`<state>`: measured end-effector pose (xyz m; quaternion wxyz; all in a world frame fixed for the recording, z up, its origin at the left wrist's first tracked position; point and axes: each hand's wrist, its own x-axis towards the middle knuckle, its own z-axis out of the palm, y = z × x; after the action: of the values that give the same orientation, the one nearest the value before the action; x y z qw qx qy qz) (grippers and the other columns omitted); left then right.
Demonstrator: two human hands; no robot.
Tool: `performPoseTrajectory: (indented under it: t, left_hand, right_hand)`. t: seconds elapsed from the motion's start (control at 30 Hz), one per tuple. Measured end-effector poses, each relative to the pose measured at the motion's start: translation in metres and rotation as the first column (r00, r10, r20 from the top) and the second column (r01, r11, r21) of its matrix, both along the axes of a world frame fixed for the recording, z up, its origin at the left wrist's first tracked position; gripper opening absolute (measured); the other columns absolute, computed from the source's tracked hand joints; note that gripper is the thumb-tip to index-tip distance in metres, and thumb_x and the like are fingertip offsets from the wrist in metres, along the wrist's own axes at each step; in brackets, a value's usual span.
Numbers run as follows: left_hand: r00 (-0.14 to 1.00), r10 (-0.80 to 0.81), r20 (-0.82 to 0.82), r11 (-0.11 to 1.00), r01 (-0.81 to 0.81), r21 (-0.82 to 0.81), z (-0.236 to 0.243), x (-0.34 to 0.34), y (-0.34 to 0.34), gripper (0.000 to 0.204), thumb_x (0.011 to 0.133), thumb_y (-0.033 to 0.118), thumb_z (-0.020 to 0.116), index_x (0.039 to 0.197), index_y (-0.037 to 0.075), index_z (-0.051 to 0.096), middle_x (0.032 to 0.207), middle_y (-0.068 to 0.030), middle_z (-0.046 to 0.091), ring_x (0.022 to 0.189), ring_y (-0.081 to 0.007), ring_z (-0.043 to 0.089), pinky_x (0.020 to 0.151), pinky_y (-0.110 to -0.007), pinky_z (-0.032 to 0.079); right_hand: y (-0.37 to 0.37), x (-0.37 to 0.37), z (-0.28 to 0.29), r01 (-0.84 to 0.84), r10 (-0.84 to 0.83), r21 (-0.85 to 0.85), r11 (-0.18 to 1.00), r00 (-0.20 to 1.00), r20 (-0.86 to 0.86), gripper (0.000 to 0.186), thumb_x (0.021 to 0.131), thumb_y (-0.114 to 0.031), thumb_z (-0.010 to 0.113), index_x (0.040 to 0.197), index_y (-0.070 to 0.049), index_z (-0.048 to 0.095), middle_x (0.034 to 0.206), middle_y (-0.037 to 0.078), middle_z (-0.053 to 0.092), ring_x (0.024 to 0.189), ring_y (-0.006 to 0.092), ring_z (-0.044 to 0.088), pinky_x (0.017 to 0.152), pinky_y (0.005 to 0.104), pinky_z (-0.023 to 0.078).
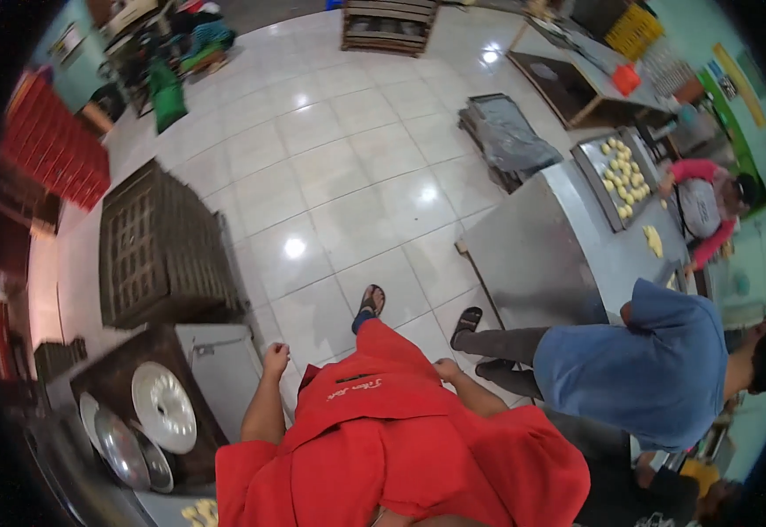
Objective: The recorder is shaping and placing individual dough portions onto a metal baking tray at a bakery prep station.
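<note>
My left hand [276, 357] hangs beside my red apron [365, 386] with its fingers loosely curled and nothing visible in them, just right of a metal cabinet [221, 342]. My right hand [445, 369] is at the apron's right side, its fingertips too small and partly hidden to make out. My foot [370, 301] in a sandal is on the white tiled floor [330, 211].
Stacked dark crates [159, 246], red crates [53, 140] and round pans [161, 404] line the left. A co-worker in blue [629, 369] stands close on my right at a steel table [523, 246] with a tray [593, 176] of dough pieces; another person [708, 202] works across it.
</note>
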<state>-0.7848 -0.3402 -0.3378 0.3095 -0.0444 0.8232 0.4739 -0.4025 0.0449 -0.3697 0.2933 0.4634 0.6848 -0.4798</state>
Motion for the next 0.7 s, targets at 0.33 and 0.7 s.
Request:
performPoseTrajectory:
  t: [0.33,0.7]
  left_hand:
    - [0.930,-0.335,0.150,0.912,0.360,-0.195,-0.017,-0.054,0.006,0.042,0.091,0.032,0.066,0.108,-0.006,0.070,0.099,-0.0195,0.074,0.094,-0.0256,0.070,0.083,-0.039,0.053]
    - [0.678,-0.725,0.120,0.619,0.718,-0.318,-0.003,-0.247,0.207,0.038,0.094,0.033,0.065,0.112,-0.001,0.067,0.101,-0.0137,0.073,0.082,-0.0260,0.070,0.071,-0.040,0.055]
  right_hand:
    - [0.132,-0.130,-0.022,-0.125,0.176,0.356,0.926,0.977,-0.116,0.045,0.089,-0.038,0.057,0.099,0.003,0.074,0.090,0.023,0.073,0.087,0.0352,0.071,0.080,0.0458,0.054]
    - [0.195,-0.209,0.030,0.457,-0.376,0.365,0.811,0.885,-0.273,0.039,0.086,-0.035,0.058,0.099,-0.002,0.074,0.098,0.023,0.073,0.097,0.0376,0.070,0.085,0.0461,0.054]
